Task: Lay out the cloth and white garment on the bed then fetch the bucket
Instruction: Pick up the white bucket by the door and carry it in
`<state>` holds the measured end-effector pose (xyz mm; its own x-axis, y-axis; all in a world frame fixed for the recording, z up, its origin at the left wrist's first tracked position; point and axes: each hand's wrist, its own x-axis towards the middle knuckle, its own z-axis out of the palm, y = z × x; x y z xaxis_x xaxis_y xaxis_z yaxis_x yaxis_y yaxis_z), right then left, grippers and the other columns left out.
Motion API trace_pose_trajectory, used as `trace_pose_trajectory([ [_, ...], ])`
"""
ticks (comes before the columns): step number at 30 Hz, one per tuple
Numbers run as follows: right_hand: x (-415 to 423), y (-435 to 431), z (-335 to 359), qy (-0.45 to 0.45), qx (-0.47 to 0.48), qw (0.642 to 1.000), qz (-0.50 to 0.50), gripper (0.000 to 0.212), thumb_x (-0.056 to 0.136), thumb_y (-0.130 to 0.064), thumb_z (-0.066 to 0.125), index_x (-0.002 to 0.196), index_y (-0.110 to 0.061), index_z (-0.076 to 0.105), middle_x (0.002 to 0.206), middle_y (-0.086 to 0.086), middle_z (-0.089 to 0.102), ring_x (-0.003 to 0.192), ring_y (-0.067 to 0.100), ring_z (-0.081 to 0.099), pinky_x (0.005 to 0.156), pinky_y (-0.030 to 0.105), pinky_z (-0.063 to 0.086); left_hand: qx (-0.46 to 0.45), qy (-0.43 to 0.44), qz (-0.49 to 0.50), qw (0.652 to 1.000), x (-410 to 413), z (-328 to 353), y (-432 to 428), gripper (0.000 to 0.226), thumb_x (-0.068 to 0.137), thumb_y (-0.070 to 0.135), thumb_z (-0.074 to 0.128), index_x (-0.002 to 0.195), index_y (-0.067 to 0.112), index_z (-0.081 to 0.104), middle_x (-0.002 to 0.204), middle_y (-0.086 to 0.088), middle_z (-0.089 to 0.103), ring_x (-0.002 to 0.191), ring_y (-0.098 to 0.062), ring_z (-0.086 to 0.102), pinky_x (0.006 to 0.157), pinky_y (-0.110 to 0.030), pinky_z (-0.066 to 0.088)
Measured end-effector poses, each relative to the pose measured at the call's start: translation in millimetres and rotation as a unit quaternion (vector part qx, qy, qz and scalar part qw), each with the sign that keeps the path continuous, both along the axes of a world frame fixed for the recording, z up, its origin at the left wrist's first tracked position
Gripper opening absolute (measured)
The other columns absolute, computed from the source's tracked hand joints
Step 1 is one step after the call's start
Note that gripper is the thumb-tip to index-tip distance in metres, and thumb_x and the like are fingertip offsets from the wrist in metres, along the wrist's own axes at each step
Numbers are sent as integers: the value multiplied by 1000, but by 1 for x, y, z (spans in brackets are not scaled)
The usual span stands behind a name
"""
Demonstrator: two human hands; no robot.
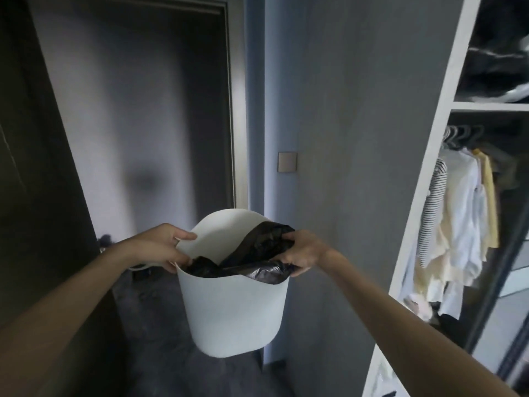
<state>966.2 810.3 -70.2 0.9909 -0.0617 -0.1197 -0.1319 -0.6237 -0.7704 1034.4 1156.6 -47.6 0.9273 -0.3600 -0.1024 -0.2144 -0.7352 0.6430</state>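
Bucket (233, 308): white, round, black liner (257, 253) inside; left hand (160, 247) and right hand (300, 250) fingers clamped on rim.

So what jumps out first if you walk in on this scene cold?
A white bucket held up mid-frame, the left hand on its rim and the right hand gripping the black bag lining it. To the right, an open wardrobe with pale shirts hanging.
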Motion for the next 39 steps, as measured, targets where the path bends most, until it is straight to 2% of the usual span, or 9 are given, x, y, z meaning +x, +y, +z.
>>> trace_pose_trajectory([
  [9,-140,-50,-5,-13,-12,998,-68,29,70,-25,85,95,-15,74,78,2,73,73,28,79,65,42,67,-8,20,-66,998,-93,-8,-56,91,77,10,84,158,15,44,98,-7,83,90,-29,81,87,-44,65],
  [15,-256,-108,-3,-22,-51,990,-128,32,82,-32,80,108,-14,74,91,4,75,69,22,78,65,33,66,-13,36,-133,990,-167,-6,-129,95,72,14,89,157,16,47,127,-16,72,92,-28,81,86,-43,65],
  [19,-332,-155,-2,-25,-50,983,-178,40,83,-31,82,117,-13,73,104,7,74,85,24,77,72,39,67,0,29,-196,980,-209,-7,-195,107,60,30,90,157,16,48,118,-3,75,93,-29,81,89,-46,64],
  [21,-371,-177,0,-23,-40,978,-203,40,85,-30,84,119,-13,72,105,7,72,82,24,77,63,33,66,0,23,-229,973,-229,-3,-231,97,70,23,92,157,17,48,128,9,58,87,-28,81,81,-40,65],
  [23,-411,-199,0,-25,-63,970,-232,42,85,-35,84,120,-15,72,103,4,71,81,18,74,56,23,61,6,11,-264,964,-249,-4,-270,93,73,21,92,156,18,50,123,-20,72,85,-28,81,83,-41,65],
  [24,-432,-210,0,-29,-69,965,-251,43,84,-36,85,120,-16,71,103,3,71,81,17,73,56,22,61,6,7,-280,960,-262,-4,-291,92,73,21,92,155,18,51,120,-8,72,83,-25,81,84,-41,64],
  [27,-490,-246,-7,-34,-65,950,-302,46,80,-35,87,119,-15,72,104,6,74,83,20,77,68,31,67,-4,1,-320,947,-302,-6,-351,92,75,9,93,156,12,50,117,-22,70,70,-14,77,76,-37,66],
  [32,-585,-292,-17,-40,-84,920,-379,44,80,-37,86,118,-17,73,102,2,74,77,10,71,50,11,53,6,11,-406,914,-355,-13,-450,91,80,5,90,158,13,45,104,-5,77,76,-18,80,68,-33,66],
  [39,-690,-345,-53,-46,-45,873,-483,53,72,-38,91,118,-19,74,102,5,77,85,23,78,68,37,67,31,1,-504,863,-419,-46,-579,103,64,34,101,154,30,51,110,-1,79,79,-23,81,74,-49,66],
])
